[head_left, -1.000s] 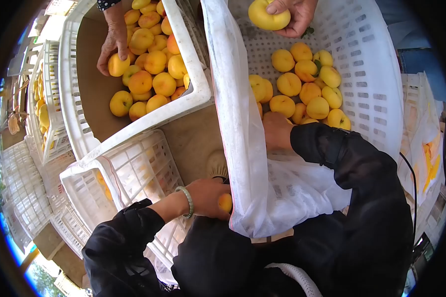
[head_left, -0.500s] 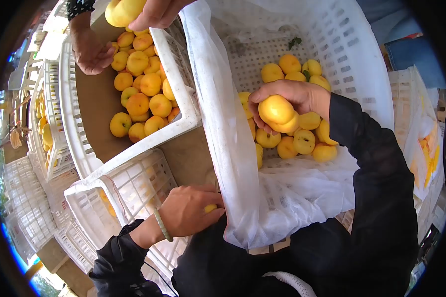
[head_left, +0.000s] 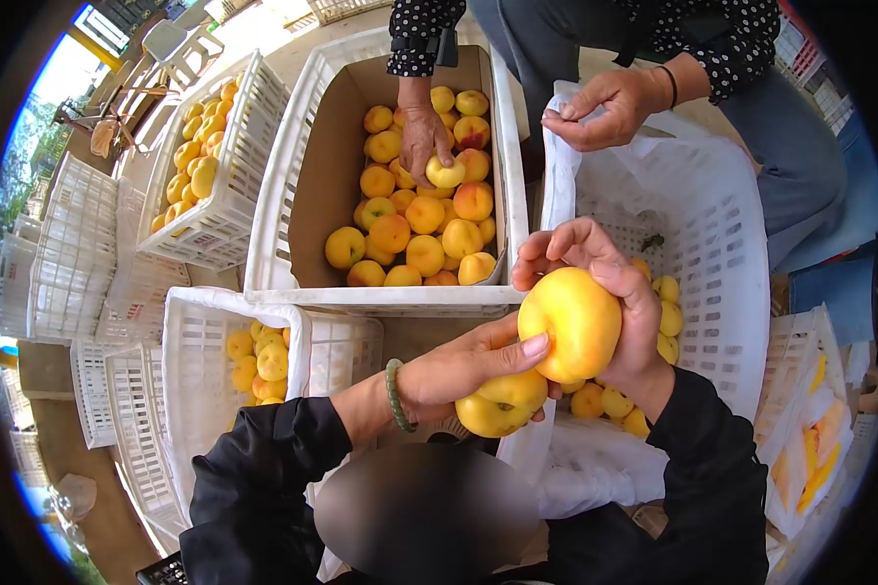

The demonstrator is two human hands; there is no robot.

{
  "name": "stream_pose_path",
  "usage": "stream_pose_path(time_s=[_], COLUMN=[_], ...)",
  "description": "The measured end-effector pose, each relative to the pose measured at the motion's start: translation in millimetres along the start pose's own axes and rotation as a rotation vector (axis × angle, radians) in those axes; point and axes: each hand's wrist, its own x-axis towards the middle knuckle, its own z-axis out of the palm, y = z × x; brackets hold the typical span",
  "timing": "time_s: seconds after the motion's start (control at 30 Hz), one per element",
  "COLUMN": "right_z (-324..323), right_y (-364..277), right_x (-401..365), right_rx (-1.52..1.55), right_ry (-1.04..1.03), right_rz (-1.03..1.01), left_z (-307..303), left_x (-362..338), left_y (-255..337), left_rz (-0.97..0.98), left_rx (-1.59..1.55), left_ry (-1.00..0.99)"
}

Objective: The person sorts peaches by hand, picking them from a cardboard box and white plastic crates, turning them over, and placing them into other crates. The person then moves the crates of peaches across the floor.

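My right hand (head_left: 634,312) is wrapped round a large yellow peach (head_left: 570,325) in front of my chest. Just to its left, my left hand (head_left: 463,375), with a beaded bracelet at the wrist, holds a second yellow peach (head_left: 502,402) underneath. The left thumb touches the large peach too. Behind my right hand stands a white crate (head_left: 717,244) lined with thin white sheeting, holding several peaches (head_left: 615,402). Ahead, a cardboard-lined crate (head_left: 263,249) is full of yellow and reddish peaches (head_left: 390,234).
A co-worker's hand (head_left: 423,141) touches a peach in the cardboard-lined crate; the other hand (head_left: 610,105) hovers over the lined crate's far edge. More peach crates stand at upper left (head_left: 249,127) and lower left (head_left: 180,361). A bagged crate (head_left: 785,390) is at right.
My view has shifted left. My right hand has lifted its fruit from over the lined crate, and my left hand has come up beside it. The co-worker's hand has reached into the cardboard-lined crate.
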Motion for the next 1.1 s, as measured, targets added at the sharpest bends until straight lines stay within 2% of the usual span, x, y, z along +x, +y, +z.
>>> stream_pose_path(time_s=[0.1, 0.13, 0.2, 0.23, 0.3, 0.37, 0.43, 0.47, 0.53, 0.57, 0.63, 0.67, 0.7, 0.73, 0.87, 0.9, 0.93, 0.97, 1.0, 1.07, 1.1], right_z=[18, 21, 31, 35, 38, 27, 27, 24, 13, 8, -7, -15, -24, -34, -83, -90, -118, -127, -133, -160, -159], right_y=[-11, -17, -29, -31, -32, -25, -15, -13, -11, -8, -10, -18, -27, -37, -72, -59, -28, -6, 16, 69, 84], right_x=[11, 14, 17, 18, 19, 26, 41, 50, 61, 64, 65, 61, 55, 49, 19, 14, 6, -5, -19, -45, -56], right_rx=[-0.121, -0.326, -0.662, -0.656, -0.691, -0.591, -0.645, -0.568, -0.576, -0.586, -0.564, -0.723, -0.882, -0.846, -0.972, -1.071, -1.148, -1.263, -1.376, -1.425, -1.401], right_ry=[0.028, 0.007, -0.024, -0.032, 0.067, 0.043, 0.047, 0.035, 0.016, -0.007, 0.005, -0.026, -0.047, -0.105, -0.323, -0.315, -0.439, -0.461, -0.481, -0.659, -0.651], right_rz=[-0.065, -0.074, -0.125, -0.137, -0.184, -0.18, -0.173, -0.149, -0.096, -0.035, 0.041, 0.084, 0.134, 0.117, 0.651, 0.816, 0.849, 0.867, 0.885, 0.774, 0.778], left_z=[-9, -8, -1, -5, -18, -28, -30, -37, -58, -68, -90, -102, -119, -132, -204, -208, -213, -216, -212, -213, -216], left_x=[-9, -12, -20, -23, -27, -26, -23, -21, -17, -13, -6, -4, -1, 0, 18, 29, 35, 40, 49, 63, 66], left_y=[6, 11, 23, 31, 51, 70, 90, 98, 114, 116, 116, 119, 118, 120, 108, 102, 95, 89, 81, 69, 63], left_rz=[0.067, 0.069, 0.281, 0.284, 0.427, 0.455, 0.434, 0.426, 0.268, 0.259, 0.264, 0.207, 0.173, 0.066, -0.397, -0.402, -0.544, -0.686, -0.746, -0.799, -0.843], left_rx=[-0.032, -0.025, 0.088, 0.101, 0.244, 0.453, 0.506, 0.509, 0.734, 0.732, 0.97, 1.11, 1.115, 1.213, 1.242, 1.241, 1.328, 1.413, 1.644, 1.698, 1.748], left_ry=[-0.007, 0.004, 0.174, 0.182, 0.246, 0.348, 0.363, 0.36, 0.365, 0.363, 0.388, 0.417, 0.388, 0.42, 0.38, 0.357, 0.344, 0.333, 0.279, 0.201, 0.133])
